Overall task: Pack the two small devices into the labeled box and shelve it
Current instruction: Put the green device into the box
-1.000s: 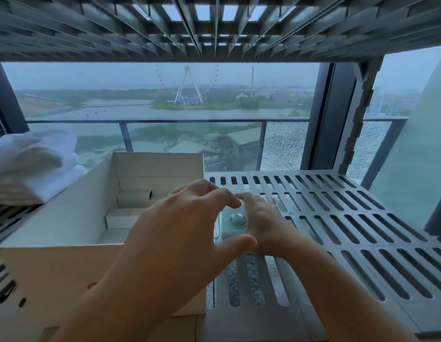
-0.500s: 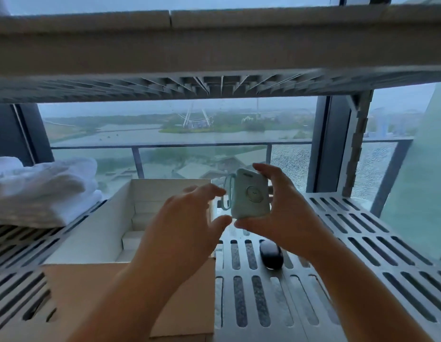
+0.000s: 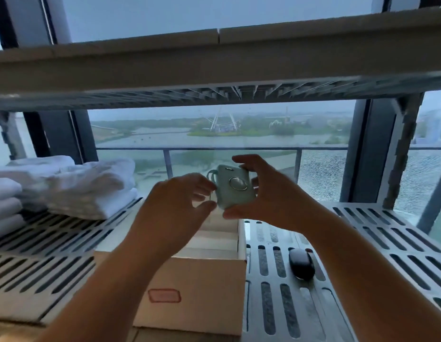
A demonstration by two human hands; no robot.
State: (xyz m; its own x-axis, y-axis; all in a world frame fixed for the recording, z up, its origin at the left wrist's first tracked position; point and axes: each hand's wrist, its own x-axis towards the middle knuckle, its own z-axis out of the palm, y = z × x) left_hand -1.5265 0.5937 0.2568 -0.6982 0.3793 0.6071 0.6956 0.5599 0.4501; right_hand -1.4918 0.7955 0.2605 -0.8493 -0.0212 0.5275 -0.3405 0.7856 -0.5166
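My right hand (image 3: 266, 193) holds a small pale green device (image 3: 233, 186) with a round silver button and a loop cord, raised above the open cardboard box (image 3: 204, 287). The fingers of my left hand (image 3: 180, 206) pinch the device's left edge near the cord. The box has a red-outlined label on its front and white stepped inserts inside. A small black device (image 3: 300, 264), rounded like a mouse, lies on the slotted shelf (image 3: 377, 255) just right of the box.
Folded white towels (image 3: 73, 186) are stacked on the shelf at the left. Another shelf (image 3: 214, 60) runs overhead. Behind the shelving is a window with a railing and a river view.
My right hand lifted the green device off the shelf to above the box, uncovering the black device. My left hand moved in and now touches the green device.
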